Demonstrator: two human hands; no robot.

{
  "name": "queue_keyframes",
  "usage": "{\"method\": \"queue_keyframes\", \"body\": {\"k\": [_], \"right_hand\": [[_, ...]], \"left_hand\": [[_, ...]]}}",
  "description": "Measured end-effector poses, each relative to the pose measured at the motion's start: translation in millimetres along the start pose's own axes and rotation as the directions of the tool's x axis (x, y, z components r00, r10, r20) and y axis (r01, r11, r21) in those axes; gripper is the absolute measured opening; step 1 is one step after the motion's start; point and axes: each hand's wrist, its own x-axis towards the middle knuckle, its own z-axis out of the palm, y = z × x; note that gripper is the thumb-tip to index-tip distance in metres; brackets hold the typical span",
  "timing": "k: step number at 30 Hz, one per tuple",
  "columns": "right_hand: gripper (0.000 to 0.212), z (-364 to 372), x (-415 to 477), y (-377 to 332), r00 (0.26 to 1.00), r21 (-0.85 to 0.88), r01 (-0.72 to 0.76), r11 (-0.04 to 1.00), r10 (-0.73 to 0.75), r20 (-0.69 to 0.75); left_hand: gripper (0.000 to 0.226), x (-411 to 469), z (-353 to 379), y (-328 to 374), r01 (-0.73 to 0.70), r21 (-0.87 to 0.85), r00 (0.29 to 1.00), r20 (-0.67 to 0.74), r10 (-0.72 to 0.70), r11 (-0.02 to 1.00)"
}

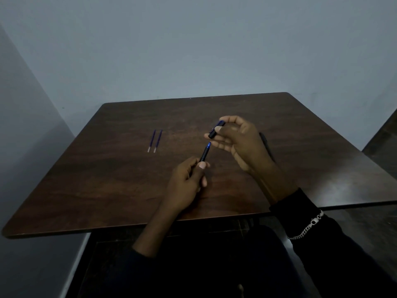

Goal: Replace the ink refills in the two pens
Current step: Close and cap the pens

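Head | left hand [186, 180] grips dark blue-tipped pen [204, 153] | right hand [241, 143] pinches detached piece [215, 130]

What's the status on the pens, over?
Left hand grips pen barrel, blue tip out. Right hand pinches the detached piece. Two refills, second pen on table. Nothing blocking.

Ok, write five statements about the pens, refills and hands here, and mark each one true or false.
1. Two refills lie side by side on the table. True.
2. The left hand is empty. False: it grips a pen barrel with a blue tip sticking out.
3. The right hand holds a dark pen piece. True.
4. The pen barrel and pen piece are joined. False: they are apart.
5. The second pen lies left of the refills. False: it lies to the right, partly hidden by the right hand.
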Motion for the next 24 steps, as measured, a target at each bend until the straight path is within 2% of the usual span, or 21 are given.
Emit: {"method": "queue_keyframes", "body": {"k": [5,10,14,17,24], "right_hand": [[0.021,1,-4,0,1.0,-0.036,0.021,0.999,-0.021,0.012],[0.022,1,-6,0,0.998,-0.149,0.058,0.987,-0.052,0.047],[0.027,4,-9,6,0.995,-0.289,0.069,0.955,-0.045,0.088],[0.022,7,-11,13,0.994,-0.416,0.083,0.906,-0.045,0.1],[0.022,10,-19,27,0.992,-0.389,0.125,0.913,-0.12,0.037]], "left_hand": [[0.024,0,-1,0,0.01,0.002,1.0,0.0,-0.01,1.0],[0.025,0,-1,-1,0.012,0.016,1.0,-0.003,-0.012,1.0],[0.025,0,-2,0,0.014,0.027,1.0,-0.004,-0.014,1.0],[0.026,0,-3,0,0.004,0.052,1.0,-0.012,-0.004,0.999],[0.026,1,-3,4,-0.038,0.168,0.998,-0.05,0.047,0.985]]}}
